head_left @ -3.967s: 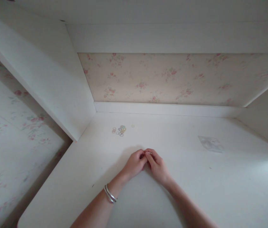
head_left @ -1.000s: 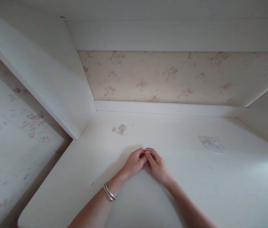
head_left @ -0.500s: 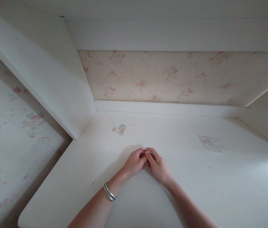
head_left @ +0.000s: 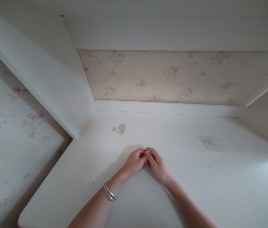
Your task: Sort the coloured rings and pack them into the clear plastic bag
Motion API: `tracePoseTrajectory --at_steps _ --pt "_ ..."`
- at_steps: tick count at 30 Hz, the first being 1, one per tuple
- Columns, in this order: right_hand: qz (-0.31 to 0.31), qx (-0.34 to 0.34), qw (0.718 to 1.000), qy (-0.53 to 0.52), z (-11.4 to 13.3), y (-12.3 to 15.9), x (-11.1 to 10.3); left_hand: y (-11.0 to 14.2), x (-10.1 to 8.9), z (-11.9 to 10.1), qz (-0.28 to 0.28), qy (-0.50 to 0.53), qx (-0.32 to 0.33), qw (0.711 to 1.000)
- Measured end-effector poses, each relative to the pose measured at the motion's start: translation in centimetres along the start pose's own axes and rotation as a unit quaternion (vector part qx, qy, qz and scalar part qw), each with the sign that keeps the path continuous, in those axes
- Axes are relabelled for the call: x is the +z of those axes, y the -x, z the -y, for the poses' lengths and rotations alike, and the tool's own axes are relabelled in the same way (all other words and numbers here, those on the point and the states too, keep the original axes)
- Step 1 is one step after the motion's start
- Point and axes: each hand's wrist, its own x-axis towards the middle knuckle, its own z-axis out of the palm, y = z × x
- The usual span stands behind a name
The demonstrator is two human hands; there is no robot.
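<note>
My left hand [head_left: 136, 161] and my right hand [head_left: 156, 164] meet fingertip to fingertip just above the white desk [head_left: 81, 171]. Both are closed in a pinch. A small pale sliver of something shows at the right thumb and forefinger, too small to name; the fingers hide the rest. Beyond my left hand lies a loose cluster of small coloured rings [head_left: 122, 128], some overlapping. One more pale ring [head_left: 133, 124] rests apart, to the right of the cluster. A silver bangle [head_left: 109, 192] circles my left wrist.
A clear plastic bag [head_left: 211, 143] lies flat on the desk to the right. White side panels [head_left: 60, 79] and a low back strip [head_left: 167, 108] enclose the desk, with flowered wallpaper [head_left: 157, 77] behind. Overhead runs a white shelf board [head_left: 172, 33]. The desk's rounded corner is at lower left.
</note>
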Motion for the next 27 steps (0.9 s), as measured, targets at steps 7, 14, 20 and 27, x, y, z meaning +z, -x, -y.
tracePoseTrajectory --at_steps 7,14,20,27 --pt "-0.002 0.003 1.0 0.002 0.13 0.07 0.03 0.09 0.07 -0.07 0.007 0.02 -0.012 1.0" --pt "-0.008 0.0 1.0 -0.004 0.25 0.1 0.06 0.16 0.01 -0.16 0.007 0.02 -0.01 1.0" --pt "-0.009 0.009 1.0 -0.009 0.25 0.08 0.1 0.16 -0.1 -0.06 0.008 0.005 -0.005 1.0" --pt "-0.007 0.009 1.0 -0.009 0.22 0.07 0.11 0.09 0.0 0.0 0.003 0.003 -0.008 1.0"
